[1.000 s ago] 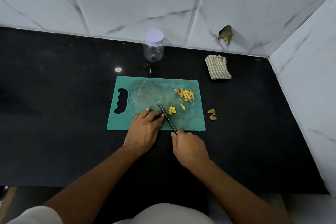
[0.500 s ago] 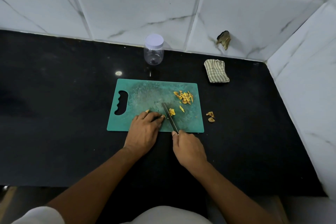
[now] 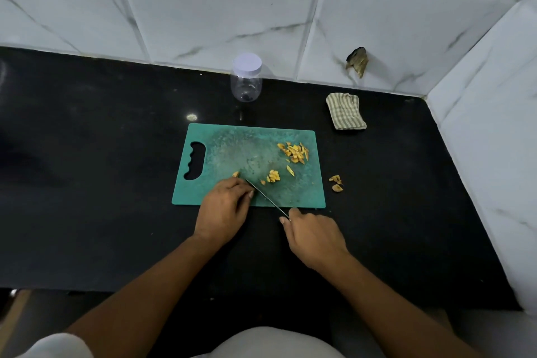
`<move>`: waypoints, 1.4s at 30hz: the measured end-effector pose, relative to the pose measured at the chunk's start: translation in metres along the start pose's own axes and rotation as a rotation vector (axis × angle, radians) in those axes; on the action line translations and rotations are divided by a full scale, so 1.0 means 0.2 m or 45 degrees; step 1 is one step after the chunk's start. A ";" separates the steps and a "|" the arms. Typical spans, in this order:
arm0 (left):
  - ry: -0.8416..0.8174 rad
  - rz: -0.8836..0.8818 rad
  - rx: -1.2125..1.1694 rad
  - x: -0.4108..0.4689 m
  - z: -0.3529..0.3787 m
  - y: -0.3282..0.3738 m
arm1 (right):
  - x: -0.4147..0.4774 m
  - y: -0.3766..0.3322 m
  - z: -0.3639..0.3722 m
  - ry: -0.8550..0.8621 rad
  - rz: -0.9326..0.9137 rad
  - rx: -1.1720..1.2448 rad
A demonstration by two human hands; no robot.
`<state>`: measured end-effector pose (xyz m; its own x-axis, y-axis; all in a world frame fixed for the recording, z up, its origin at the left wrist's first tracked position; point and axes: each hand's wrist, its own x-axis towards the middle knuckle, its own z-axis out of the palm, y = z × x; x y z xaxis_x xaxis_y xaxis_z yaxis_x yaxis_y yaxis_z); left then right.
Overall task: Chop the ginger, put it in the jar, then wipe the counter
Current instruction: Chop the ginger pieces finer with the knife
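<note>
The left hand (image 3: 225, 206) pins the ginger (image 3: 236, 174) under curled fingers on the board (image 3: 232, 142), toward the tabletop's (image 3: 101, 183) near edge; the right hand (image 3: 312, 237) grips the knife (image 3: 266, 197), its blade slanting leftward right beside those fingers.

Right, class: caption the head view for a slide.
On the board, left hand holds ginger while right hand cuts with a knife; lidded jar behind.

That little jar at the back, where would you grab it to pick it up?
I'd grip the jar round its clear body, just under the white lid. It stands upright with round sides that fingers can wrap. Come from the front, over the low board, or from a side: the tiled wall is close behind it.
</note>
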<state>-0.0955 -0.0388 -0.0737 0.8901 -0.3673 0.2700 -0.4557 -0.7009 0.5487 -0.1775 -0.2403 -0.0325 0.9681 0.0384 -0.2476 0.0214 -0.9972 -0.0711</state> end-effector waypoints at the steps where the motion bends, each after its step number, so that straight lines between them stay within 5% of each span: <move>1: -0.001 -0.006 0.003 0.00 0.00 0.00 | 0.01 0.01 -0.01 0.015 -0.002 -0.029; 20: -0.043 -0.107 -0.076 0.02 -0.05 0.04 | 0.13 0.10 -0.06 0.122 0.184 0.125; 27: 0.092 -0.263 -0.049 0.10 -0.10 -0.01 | 0.10 0.06 -0.07 0.095 0.204 0.116; 36: -0.015 -0.338 0.036 0.12 -0.07 -0.08 | 0.03 -0.01 -0.05 0.113 0.145 -0.035; 42: -0.051 -0.321 0.025 0.15 -0.07 -0.04 | 0.01 0.00 -0.02 0.101 0.241 0.133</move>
<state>-0.0652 -0.0354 -0.0593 0.9746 -0.2028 0.0948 -0.2197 -0.7851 0.5792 -0.1736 -0.2409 -0.0295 0.9690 -0.1581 -0.1897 -0.1846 -0.9740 -0.1313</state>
